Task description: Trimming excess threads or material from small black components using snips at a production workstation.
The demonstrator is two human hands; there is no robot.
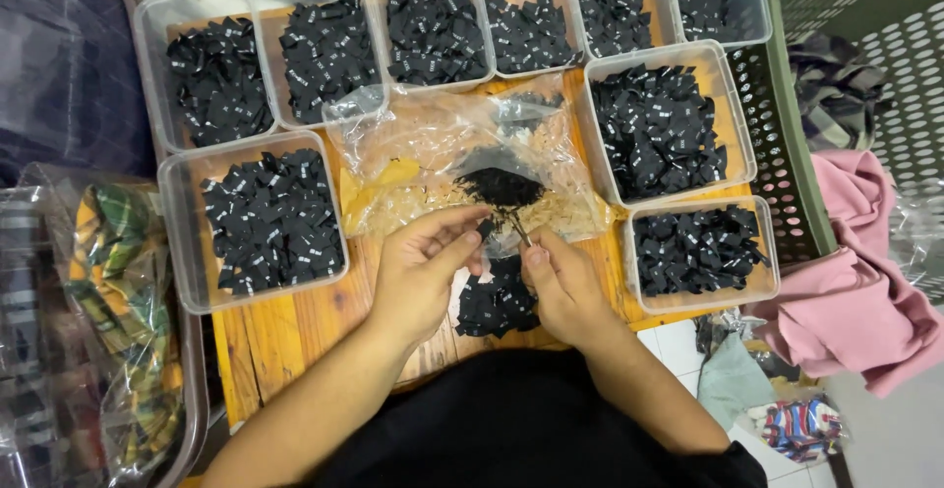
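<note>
Fingers of left hand (418,272) and right hand (559,287) pinch one black label (489,225) between them, lifted for handling; loose label pile (497,303) just beneath, plastic bag (462,159) just beyond.

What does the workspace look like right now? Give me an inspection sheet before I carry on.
Surface: orange-brown wooden board, mostly covered.
Job's things: loose pile of small black fabric labels between the hands; a thin metal tool, possibly small scissors, at the fingertips.
Clutter: clear plastic tubs of black labels around the edge; crumpled clear plastic bag at centre holding more labels.
Hands: left hand and right hand pinching together over the pile; exact grip too small to tell.
Cables: nothing seen.
Surroundings: green perforated plastic basket, pink cloth, bagged plaid fabric at left.
</note>
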